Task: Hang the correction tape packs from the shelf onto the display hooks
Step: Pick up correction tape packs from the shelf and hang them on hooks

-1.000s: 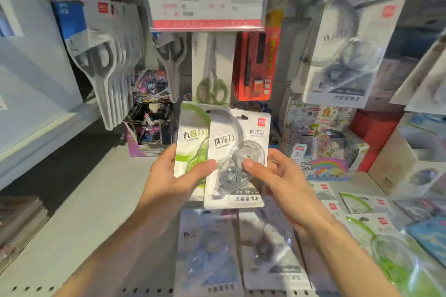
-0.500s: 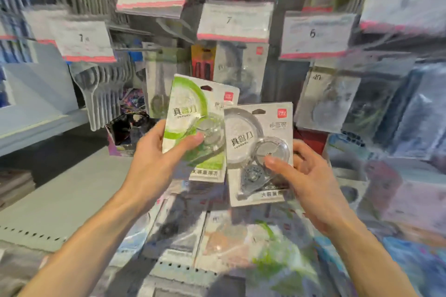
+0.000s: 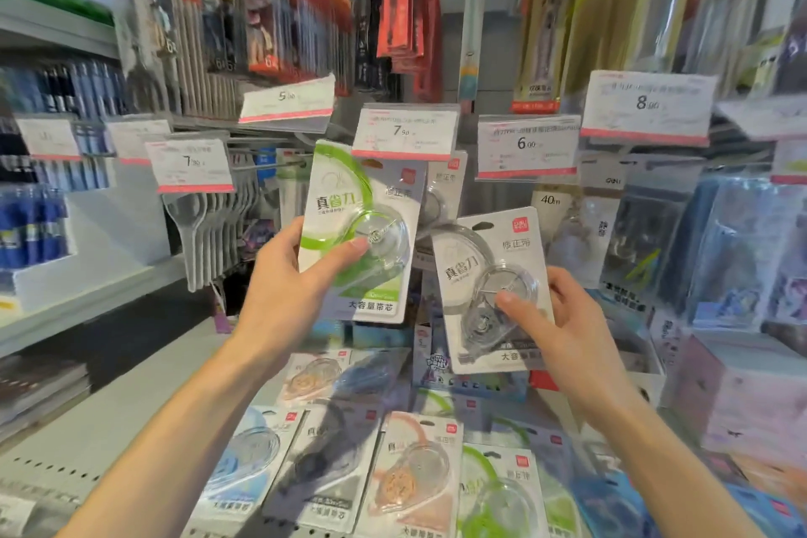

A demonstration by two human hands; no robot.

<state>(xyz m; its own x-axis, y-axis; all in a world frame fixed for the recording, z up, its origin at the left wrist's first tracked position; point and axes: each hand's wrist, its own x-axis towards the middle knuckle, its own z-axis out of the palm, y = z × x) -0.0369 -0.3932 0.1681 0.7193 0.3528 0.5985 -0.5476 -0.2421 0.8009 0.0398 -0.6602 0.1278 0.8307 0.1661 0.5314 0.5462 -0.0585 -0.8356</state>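
My left hand (image 3: 286, 282) grips a green correction tape pack (image 3: 362, 227), thumb across its clear blister, and holds it up just below the 7.90 price tag (image 3: 404, 131). My right hand (image 3: 554, 319) grips a grey correction tape pack (image 3: 484, 271) lower and to the right, tilted slightly. A grey pack (image 3: 441, 197) hangs behind the green one under that tag. Several more correction tape packs (image 3: 406, 476) in blue, grey, orange and green lie flat on the shelf (image 3: 109, 419) beneath my arms.
Price tags marked 6.00 (image 3: 526, 144) and 8.00 (image 3: 646, 105) hang to the right, a second 7.90 tag (image 3: 190, 164) to the left over hanging scissors (image 3: 209, 232). Pen packs hang in rows above. Boxed goods crowd the right side of the shelf.
Both hands have lifted the packs up toward the hooks and spread them apart; the green pack rose to the 7.90 tag. The view tilted upward.
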